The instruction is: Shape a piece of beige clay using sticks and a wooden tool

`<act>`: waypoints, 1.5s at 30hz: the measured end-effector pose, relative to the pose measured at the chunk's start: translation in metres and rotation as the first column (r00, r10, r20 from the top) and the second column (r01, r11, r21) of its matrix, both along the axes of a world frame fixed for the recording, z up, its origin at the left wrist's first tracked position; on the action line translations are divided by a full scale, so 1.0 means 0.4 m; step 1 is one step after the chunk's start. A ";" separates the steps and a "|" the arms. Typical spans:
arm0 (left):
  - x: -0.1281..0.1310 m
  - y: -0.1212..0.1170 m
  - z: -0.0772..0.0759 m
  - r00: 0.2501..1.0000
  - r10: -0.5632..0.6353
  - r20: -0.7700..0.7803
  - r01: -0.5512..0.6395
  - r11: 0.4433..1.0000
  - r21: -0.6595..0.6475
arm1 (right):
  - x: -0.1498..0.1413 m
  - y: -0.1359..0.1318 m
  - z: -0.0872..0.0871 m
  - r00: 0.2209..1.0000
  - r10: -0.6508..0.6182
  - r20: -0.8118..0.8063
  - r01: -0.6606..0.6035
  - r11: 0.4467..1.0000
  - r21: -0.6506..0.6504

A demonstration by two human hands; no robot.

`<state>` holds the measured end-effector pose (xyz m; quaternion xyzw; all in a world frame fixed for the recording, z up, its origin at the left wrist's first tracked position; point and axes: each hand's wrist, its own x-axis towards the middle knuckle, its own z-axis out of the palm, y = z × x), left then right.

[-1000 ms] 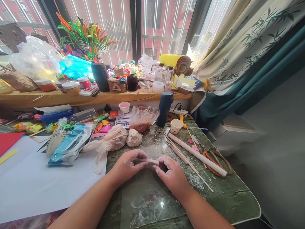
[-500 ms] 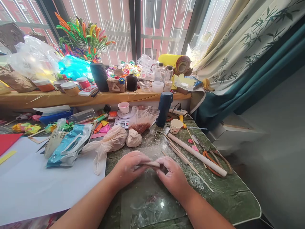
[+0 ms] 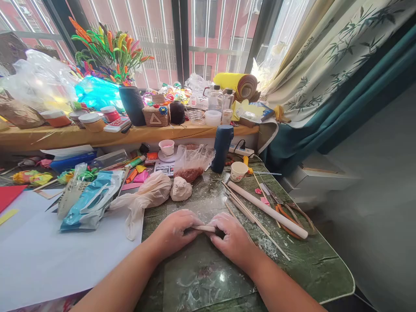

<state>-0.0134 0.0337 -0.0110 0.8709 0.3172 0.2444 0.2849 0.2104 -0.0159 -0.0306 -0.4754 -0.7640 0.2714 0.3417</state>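
A flat, pale piece of clay [image 3: 204, 228] spans the gap between my two hands, its edge turned toward me. My left hand [image 3: 173, 232] pinches its left end between thumb and fingers. On the other end, my right hand [image 3: 232, 236] has its thumb below and its curled fingers above. White powder marks the fingers of both hands. Below them lies a clear plastic sheet [image 3: 191, 277] smeared with white residue. Beyond my left hand sits a lump of whitish clay [image 3: 180, 189], beside a crumpled plastic bag [image 3: 151, 190].
To the right lie a pale rolling pin [image 3: 268, 210], thin wooden sticks [image 3: 260, 223] and orange-handled scissors [image 3: 287, 225]. Behind stand a paper cup [image 3: 238, 171], a dark blue bottle [image 3: 222, 149] and a bag of brown material [image 3: 191, 167]. White paper [image 3: 81, 264] covers the left side.
The clay piece now appears thinner and more edge-on between my hands. Both hands have shifted slightly, still holding it. The whole view has moved a little.
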 end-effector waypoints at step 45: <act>-0.021 0.008 -0.001 0.880 0.384 0.278 -0.325 0.916 -0.236 | 0.001 0.005 -0.003 0.973 -0.209 -0.094 0.208 0.978 -0.021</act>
